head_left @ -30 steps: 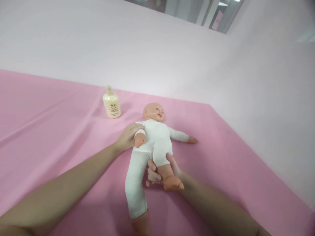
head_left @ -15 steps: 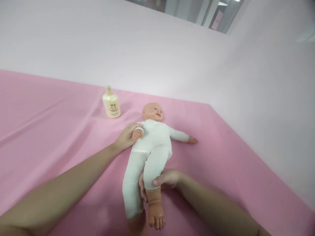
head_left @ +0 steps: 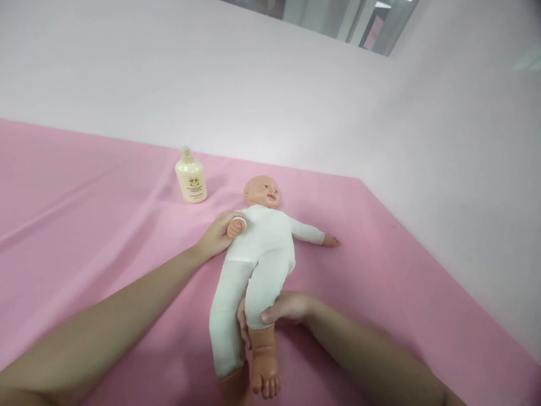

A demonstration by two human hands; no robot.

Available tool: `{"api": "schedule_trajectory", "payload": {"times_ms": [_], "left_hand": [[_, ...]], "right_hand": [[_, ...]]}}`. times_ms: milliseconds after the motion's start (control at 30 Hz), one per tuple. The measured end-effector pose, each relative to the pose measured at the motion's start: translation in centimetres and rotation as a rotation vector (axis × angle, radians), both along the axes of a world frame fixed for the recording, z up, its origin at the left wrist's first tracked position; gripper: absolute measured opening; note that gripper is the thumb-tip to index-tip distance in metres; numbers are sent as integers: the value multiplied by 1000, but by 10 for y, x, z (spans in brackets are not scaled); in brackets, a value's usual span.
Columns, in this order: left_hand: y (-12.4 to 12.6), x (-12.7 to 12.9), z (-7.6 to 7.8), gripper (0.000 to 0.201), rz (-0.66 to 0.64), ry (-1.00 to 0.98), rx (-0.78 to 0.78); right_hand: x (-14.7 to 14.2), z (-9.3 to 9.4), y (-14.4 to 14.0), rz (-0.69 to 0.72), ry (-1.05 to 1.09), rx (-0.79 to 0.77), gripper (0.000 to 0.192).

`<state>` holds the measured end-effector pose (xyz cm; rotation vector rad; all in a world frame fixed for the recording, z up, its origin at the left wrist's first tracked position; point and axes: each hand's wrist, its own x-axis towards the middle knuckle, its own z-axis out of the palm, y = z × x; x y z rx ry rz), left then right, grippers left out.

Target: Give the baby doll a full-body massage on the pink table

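Note:
A baby doll (head_left: 270, 231) in a white body suit lies on its back on the pink cloth (head_left: 127, 242), head away from me and face turned to the right. My left hand (head_left: 217, 234) is closed around the doll's arm on the left side, with the doll's small fist showing past my thumb. My right hand (head_left: 287, 309) wraps around the doll's lower leg just above the bare foot, thumb on top and fingertips showing between the legs. The other leg lies straight beside it, its foot partly cut off by the bottom edge.
A cream-coloured bottle (head_left: 192, 179) with a dark printed label stands upright on the cloth, left of the doll's head. A white wall (head_left: 211, 84) rises behind the table and along its right side. A window (head_left: 329, 22) is at the top.
The leg in my right hand has shifted slightly down and to the left, its foot a little nearer to me. My left hand has hardly moved.

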<state>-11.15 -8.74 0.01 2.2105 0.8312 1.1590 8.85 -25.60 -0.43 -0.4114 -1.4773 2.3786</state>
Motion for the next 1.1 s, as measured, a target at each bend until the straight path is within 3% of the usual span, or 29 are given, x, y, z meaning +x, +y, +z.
{"api": "schedule_trajectory", "payload": {"times_ms": [1100], "left_hand": [[2,2,1,25,-29,-4,-11]], "right_hand": [[2,12,-3,-88,-57,15,71]]}}
